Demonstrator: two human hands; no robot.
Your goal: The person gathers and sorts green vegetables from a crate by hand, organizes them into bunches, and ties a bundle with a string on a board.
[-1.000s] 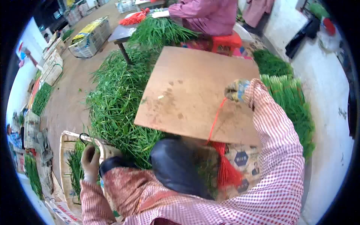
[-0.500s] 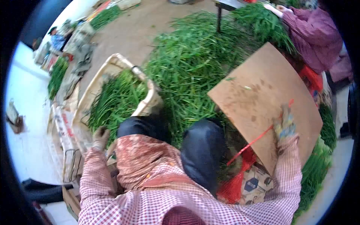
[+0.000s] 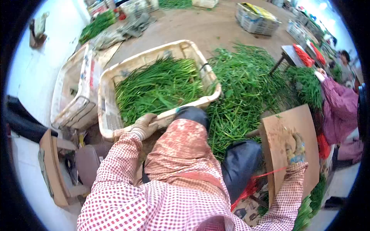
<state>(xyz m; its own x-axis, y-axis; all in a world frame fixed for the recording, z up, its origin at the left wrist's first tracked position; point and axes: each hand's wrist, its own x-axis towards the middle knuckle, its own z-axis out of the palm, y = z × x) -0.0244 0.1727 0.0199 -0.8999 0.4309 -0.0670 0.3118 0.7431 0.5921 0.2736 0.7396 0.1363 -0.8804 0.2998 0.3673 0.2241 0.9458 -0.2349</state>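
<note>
My left hand [image 3: 144, 126], in a pale glove, is closed over the near rim of a cream plastic crate [image 3: 185, 103]. Long green leafy stalks [image 3: 160, 82] lie inside the crate, mostly side by side. On my right, my gloved right hand [image 3: 296, 149] rests on a brown board [image 3: 275, 133], thumb and fingers apart. A thin red strip [image 3: 273, 172] runs across the board's edge to that wrist; whether it continues beneath the hand is hidden. Beyond my knees a big loose heap of green stalks [image 3: 246, 88] covers the floor.
A second white crate [image 3: 73, 92] stands left of the first. A cardboard box [image 3: 54, 169] is at lower left. At right sits another person in a purple sleeve [image 3: 339, 107], near a small table [image 3: 291, 56]. Farther back stands a grey-white crate [image 3: 256, 21].
My view has swung left and lifted, bringing more of the room into sight. My left hand has come forward onto the crate's near rim. My right hand stays on the board, which appears more steeply tilted.
</note>
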